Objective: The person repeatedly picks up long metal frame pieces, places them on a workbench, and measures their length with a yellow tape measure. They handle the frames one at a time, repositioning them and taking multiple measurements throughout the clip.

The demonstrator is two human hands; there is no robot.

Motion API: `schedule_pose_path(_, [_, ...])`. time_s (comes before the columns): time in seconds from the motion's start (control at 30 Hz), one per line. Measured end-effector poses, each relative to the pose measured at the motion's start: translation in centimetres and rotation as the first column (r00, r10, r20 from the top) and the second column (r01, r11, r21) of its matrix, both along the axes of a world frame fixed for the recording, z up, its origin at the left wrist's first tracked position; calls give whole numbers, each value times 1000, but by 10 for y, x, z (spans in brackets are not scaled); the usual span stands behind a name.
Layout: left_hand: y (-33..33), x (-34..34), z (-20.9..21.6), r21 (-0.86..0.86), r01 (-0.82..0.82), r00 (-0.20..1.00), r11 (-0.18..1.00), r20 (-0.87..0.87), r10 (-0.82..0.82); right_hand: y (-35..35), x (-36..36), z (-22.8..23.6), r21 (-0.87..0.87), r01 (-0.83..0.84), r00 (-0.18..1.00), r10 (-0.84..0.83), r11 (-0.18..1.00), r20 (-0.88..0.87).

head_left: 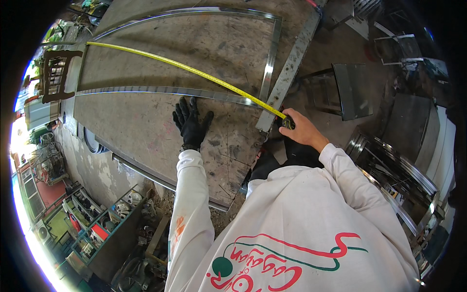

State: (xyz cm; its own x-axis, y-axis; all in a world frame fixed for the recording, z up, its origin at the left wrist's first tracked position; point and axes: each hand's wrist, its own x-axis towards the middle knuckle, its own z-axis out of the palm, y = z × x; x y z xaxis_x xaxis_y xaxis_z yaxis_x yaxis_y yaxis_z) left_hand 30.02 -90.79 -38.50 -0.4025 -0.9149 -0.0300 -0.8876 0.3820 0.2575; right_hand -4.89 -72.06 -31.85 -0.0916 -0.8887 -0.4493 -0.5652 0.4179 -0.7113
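Right hand (304, 129) grips tape measure (289, 122) spanning metal frame (270, 63).

Beneath us spreads a broad, worn tabletop (224, 170), its grey-brown surface scratched throughout and blotched with dark smudges (214, 142) toward the near right. Flat across its far half we see a shiny metal frame (146, 90), one long rail at the far side, another crossing mid-table, both reaching the left edge and joined on the right by a crosspiece. Along the table's right edge we find a spotted grey metal beam (292, 73), just beside that crosspiece.
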Motion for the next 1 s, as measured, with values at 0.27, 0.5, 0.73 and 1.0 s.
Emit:
schedule_pose_path(0.27, [0,0,-2,13,-7,1000,1000,-2,7,-2,-3,1,13,-19,999,19,1000,31])
schedule_pose_path(0.5, [-1,0,-1,7,1,1000,1000,-4,0,-1,-3,-1,2,-12,1000,12,1000,22])
schedule_pose_path(0.73, [-1,0,-1,36,-12,1000,999,-6,12,-2,-3,1,21,-14,999,13,1000,32])
schedule_pose_path(1.0, [-1,-3,6,30,-6,1000,1000,-19,6,-4,-3,5,45,-16,1000,15,999,27])
